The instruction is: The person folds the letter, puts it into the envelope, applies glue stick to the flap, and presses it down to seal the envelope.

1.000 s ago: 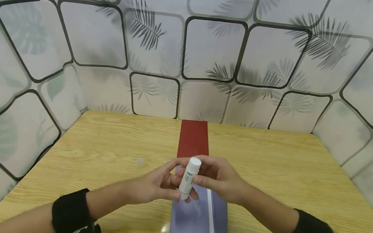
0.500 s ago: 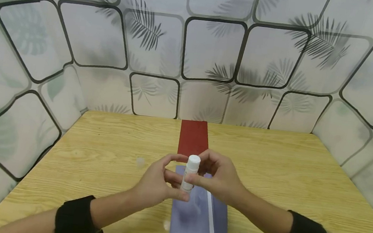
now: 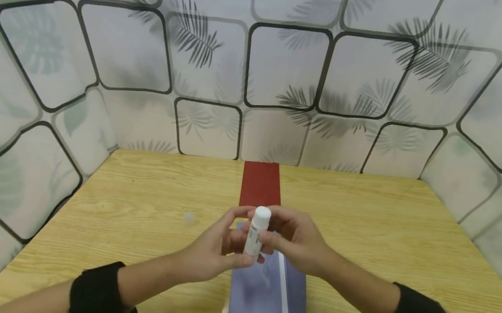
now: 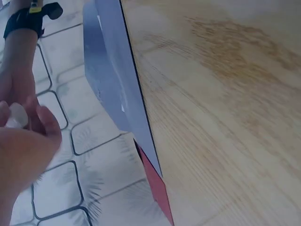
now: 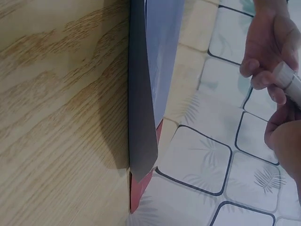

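You hold a white glue stick (image 3: 255,233) upright between both hands, above the middle of the wooden desk (image 3: 142,200) and over the far end of a blue-grey sheet of paper (image 3: 262,293). Your left hand (image 3: 213,248) comes in from 7 o'clock, its thumb and fingertips curled round the lower part of the tube near its base. Your right hand (image 3: 294,240) comes in from 4 o'clock, and its fingers pinch the tube higher up, just below the white cap (image 3: 262,213), which is on the stick and points toward 12 o'clock. The right wrist view shows the left hand (image 5: 268,47) pinching the end of the glue stick (image 5: 289,80) at the edge of the frame; the left wrist view shows only a blurred part of your left hand (image 4: 23,155) and a glimpse of the white tube (image 4: 16,115). The blue-grey sheet lies lengthwise from 6 to 12 o'clock, with a narrow white strip (image 3: 283,288) lying along its right part. A dark red sheet (image 3: 260,186) lies beyond it at 12 o'clock, reaching the back edge of the desk, and the two sheets meet beneath your hands. Both wrists wear black bands (image 3: 95,294).
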Demonstrator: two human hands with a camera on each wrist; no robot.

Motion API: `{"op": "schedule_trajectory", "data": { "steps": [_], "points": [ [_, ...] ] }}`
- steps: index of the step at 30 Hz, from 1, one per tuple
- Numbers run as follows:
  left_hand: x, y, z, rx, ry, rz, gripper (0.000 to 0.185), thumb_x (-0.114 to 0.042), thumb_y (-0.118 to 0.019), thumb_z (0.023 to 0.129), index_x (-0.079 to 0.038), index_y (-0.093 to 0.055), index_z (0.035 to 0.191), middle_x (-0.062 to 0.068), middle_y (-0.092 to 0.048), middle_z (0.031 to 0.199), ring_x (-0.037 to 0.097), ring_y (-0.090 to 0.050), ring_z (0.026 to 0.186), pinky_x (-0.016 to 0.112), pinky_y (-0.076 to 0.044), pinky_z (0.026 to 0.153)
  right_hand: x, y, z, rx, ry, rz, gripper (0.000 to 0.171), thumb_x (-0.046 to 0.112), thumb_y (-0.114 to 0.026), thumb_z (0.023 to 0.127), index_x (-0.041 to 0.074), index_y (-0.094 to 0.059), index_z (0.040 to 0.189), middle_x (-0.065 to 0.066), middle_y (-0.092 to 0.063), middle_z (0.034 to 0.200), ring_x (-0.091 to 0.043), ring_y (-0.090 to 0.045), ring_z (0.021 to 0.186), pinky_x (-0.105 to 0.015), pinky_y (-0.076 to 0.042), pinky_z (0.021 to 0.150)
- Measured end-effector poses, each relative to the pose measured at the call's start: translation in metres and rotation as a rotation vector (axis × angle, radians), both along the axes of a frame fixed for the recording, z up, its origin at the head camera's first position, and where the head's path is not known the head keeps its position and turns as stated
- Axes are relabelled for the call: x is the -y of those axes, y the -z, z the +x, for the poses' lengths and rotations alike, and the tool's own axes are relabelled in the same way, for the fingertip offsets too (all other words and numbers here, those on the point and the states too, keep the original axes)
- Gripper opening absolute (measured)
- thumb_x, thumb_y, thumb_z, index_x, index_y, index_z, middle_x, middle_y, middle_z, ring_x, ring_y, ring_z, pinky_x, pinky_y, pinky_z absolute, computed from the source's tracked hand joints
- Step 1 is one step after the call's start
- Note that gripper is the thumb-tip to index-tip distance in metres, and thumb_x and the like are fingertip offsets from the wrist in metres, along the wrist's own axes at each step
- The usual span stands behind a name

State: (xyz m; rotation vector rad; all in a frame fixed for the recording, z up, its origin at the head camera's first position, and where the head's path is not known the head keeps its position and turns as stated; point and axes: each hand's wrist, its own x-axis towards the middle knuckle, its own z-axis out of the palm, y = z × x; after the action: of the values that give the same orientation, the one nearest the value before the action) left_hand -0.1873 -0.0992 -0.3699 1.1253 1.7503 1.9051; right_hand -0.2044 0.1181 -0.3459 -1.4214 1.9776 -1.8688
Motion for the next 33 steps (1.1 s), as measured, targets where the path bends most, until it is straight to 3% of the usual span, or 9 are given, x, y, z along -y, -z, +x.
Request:
{"op": "schedule_trajectory", "data": {
  "steps": [4,7,10,14,19,22,25,29,33],
  "points": [
    [0.004,0.002,-0.008,0.098,0.281,0.070,0.073,0.003,-0.055,0.099,-0.014,-0.011,0.154,0.051,-0.042,0.128,0.017,-0.064,0.115,0.042,-0.052,0.100,0.000,-0.002,0.000,0.034,-0.141,0.016,0.036,-0.001,-0.055,0.099,-0.017,-0.049,0.131,-0.024,-0.068,0.118,-0.012,-0.066,0.101,-0.028,-0.056,0.084],
    [0.008,0.002,-0.011,0.132,0.372,0.050,0.078,0.003,-0.054,0.099,-0.014,-0.006,0.157,0.054,-0.039,0.127,0.017,-0.065,0.114,0.039,-0.052,0.100,0.000,-0.001,0.001,0.034,-0.182,0.039,0.036,-0.004,-0.052,0.100,-0.017,-0.047,0.133,-0.036,-0.061,0.116,-0.012,-0.066,0.107,-0.030,-0.055,0.090],
    [0.010,0.003,-0.012,0.174,0.397,0.036,0.080,0.002,-0.056,0.099,-0.014,-0.006,0.158,0.056,-0.038,0.122,0.017,-0.067,0.112,0.037,-0.052,0.100,-0.001,0.000,0.003,0.042,-0.186,0.056,0.034,-0.004,-0.051,0.100,-0.016,-0.048,0.132,-0.038,-0.061,0.116,-0.012,-0.066,0.109,-0.031,-0.055,0.092],
    [0.007,0.003,-0.009,0.168,0.286,0.013,0.078,0.003,-0.063,0.094,-0.008,-0.017,0.155,0.054,-0.047,0.113,0.016,-0.070,0.104,0.037,-0.055,0.096,-0.001,0.003,0.004,0.036,-0.102,0.069,0.029,0.000,-0.057,0.099,-0.013,-0.053,0.124,-0.028,-0.066,0.111,-0.012,-0.065,0.102,-0.030,-0.055,0.090],
    [-0.001,0.001,0.001,0.103,-0.088,-0.131,0.084,0.000,-0.080,0.081,-0.007,-0.034,0.150,0.033,-0.070,0.099,0.014,-0.073,0.088,0.033,-0.057,0.083,0.000,0.006,0.005,0.027,0.108,0.073,0.028,0.017,-0.071,0.093,-0.005,-0.060,0.108,0.002,-0.066,0.098,-0.011,-0.061,0.085,-0.028,-0.055,0.077],
    [-0.005,0.000,0.006,0.089,-0.237,-0.198,0.088,-0.004,-0.086,0.075,-0.007,-0.038,0.149,0.021,-0.075,0.095,0.013,-0.070,0.083,0.032,-0.055,0.081,0.000,0.007,0.005,0.039,0.168,0.057,0.032,0.022,-0.075,0.090,-0.003,-0.059,0.103,0.009,-0.064,0.096,-0.009,-0.060,0.081,-0.027,-0.055,0.073],
    [-0.007,0.000,0.008,0.034,-0.265,-0.215,0.086,-0.006,-0.086,0.075,-0.005,-0.039,0.147,0.018,-0.076,0.094,0.012,-0.069,0.082,0.030,-0.054,0.080,0.001,0.008,0.006,0.049,0.170,0.044,0.033,0.022,-0.075,0.090,-0.004,-0.058,0.102,0.008,-0.065,0.097,-0.009,-0.061,0.081,-0.026,-0.055,0.073],
    [-0.006,0.001,0.007,-0.033,-0.224,-0.257,0.086,-0.009,-0.085,0.078,-0.007,-0.035,0.148,0.017,-0.075,0.102,0.017,-0.071,0.093,0.032,-0.056,0.083,-0.001,0.006,0.007,0.039,0.193,0.070,0.030,0.016,-0.075,0.090,-0.004,-0.061,0.107,0.001,-0.067,0.098,-0.010,-0.063,0.082,-0.027,-0.056,0.074],
    [0.000,0.003,0.004,-0.135,-0.242,-0.463,0.078,-0.027,-0.080,0.086,-0.009,-0.036,0.148,0.013,-0.069,0.123,0.026,-0.066,0.113,0.042,-0.054,0.094,-0.007,0.002,0.005,-0.010,0.299,0.139,0.024,0.008,-0.072,0.091,0.000,-0.065,0.113,-0.006,-0.068,0.096,-0.012,-0.063,0.081,-0.029,-0.057,0.072]
  ]
}}
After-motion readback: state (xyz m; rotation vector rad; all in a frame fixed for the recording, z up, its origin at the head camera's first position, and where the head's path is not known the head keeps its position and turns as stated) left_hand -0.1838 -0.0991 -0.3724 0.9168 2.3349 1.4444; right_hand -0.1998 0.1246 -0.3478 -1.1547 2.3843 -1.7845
